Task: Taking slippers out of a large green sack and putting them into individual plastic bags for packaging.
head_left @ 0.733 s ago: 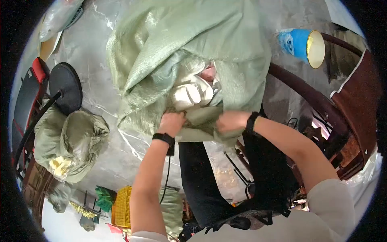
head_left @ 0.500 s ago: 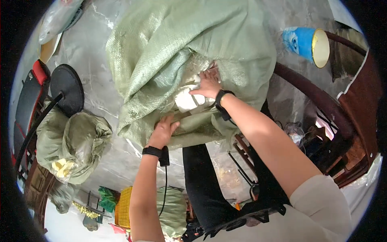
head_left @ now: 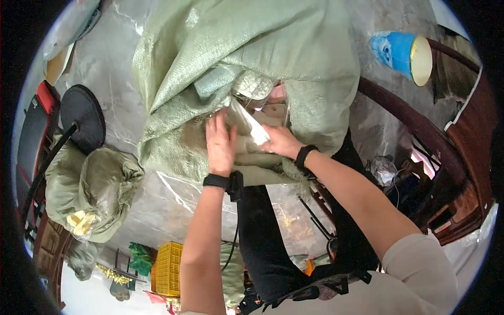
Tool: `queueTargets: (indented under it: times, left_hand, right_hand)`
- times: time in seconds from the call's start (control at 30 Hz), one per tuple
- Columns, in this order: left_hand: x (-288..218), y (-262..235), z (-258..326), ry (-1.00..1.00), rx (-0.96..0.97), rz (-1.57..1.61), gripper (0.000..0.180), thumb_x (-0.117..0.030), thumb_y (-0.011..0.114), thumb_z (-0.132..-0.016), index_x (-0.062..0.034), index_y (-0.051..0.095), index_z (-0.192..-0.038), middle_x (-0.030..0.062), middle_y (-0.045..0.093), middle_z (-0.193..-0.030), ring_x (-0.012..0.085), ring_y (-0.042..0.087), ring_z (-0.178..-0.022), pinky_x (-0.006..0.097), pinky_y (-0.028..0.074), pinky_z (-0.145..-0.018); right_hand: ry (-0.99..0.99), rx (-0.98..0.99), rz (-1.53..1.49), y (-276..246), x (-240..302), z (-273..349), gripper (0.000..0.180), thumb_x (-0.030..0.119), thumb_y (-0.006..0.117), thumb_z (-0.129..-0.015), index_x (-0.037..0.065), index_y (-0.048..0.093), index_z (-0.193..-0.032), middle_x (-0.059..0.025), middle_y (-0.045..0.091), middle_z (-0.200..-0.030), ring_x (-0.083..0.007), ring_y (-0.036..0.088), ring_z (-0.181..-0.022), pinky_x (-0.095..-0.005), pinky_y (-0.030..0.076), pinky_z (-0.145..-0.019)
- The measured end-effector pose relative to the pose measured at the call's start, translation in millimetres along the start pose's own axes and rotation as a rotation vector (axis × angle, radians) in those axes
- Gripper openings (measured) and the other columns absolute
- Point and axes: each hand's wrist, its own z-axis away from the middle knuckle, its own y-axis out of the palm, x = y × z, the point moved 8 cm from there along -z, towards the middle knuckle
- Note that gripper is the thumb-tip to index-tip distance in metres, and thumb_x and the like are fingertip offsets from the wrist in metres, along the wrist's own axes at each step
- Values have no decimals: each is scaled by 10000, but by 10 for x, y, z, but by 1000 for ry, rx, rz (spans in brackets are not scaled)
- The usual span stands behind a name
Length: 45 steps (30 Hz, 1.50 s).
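A big pale green woven sack (head_left: 294, 37) lies in front of me with its mouth gaping toward me. Clear plastic wrapping and pale packets show inside, with a pinkish piece (head_left: 276, 93) and a rounded whitish packet (head_left: 253, 86) among them. My right hand (head_left: 283, 140), at the right of the mouth, pinches the edge of a shiny white plastic sheet (head_left: 248, 123), which slants up to the left. My left hand (head_left: 220, 144) lies with stretched fingers on the plastic at the left of the mouth; its fingertips are partly blurred.
To the left stand a tied green sack (head_left: 100, 184) and a round black stand base (head_left: 82, 115). A blue bucket (head_left: 394, 52) lies tipped at the far right, near a dark wooden chair (head_left: 462, 157). A yellow basket (head_left: 169, 269) sits at the lower left.
My right hand has drawn back toward me, lifting the white plastic sheet. My left hand has moved up and right onto the contents. More pale packets show in the sack's mouth.
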Motion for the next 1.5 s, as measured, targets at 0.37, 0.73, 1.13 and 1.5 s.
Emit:
queueTargets:
  times: [0.37,0.73,1.13,1.5]
  left_hand:
    - [547,-511,-334,5,-63,-139,306,-67,608,-890,59,550,-1162,272,595,-1070,452,556,-973,444,449,-856]
    - [841,247,-96,-374,602,-225,966,-608,673,-780,-69,297,-1487,218,336,-1495,377,280,-1397,417,287,-1133]
    - [44,930,-1060,-261,327,-192,688,-417,717,-805,-14,487,-1313,252,530,-1287,409,492,-1188,448,400,-1005]
    - [195,1595,-1484,201,181,-384,604,-449,566,-893,-18,513,-1311,258,493,-1347,380,512,-1197,422,408,-1018]
  right_hand:
    - [-22,42,-31,-170,415,722,417,176,654,-749,18,551,-1120,-235,652,-844,-402,650,-797,-467,518,-731]
    - [220,-123,-402,-1092,4,1455,648,150,753,-768,5,481,-1337,-164,673,-1123,-213,662,-1009,-335,502,-887]
    - [391,-500,-716,-1846,-227,2012,553,21,762,-752,-9,527,-1252,-77,618,-1186,-160,585,-1077,-313,471,-933]
    - [436,-721,-737,-2452,-576,2582,630,83,799,-699,1,510,-1253,-104,616,-1182,-206,597,-1071,-355,471,-953]
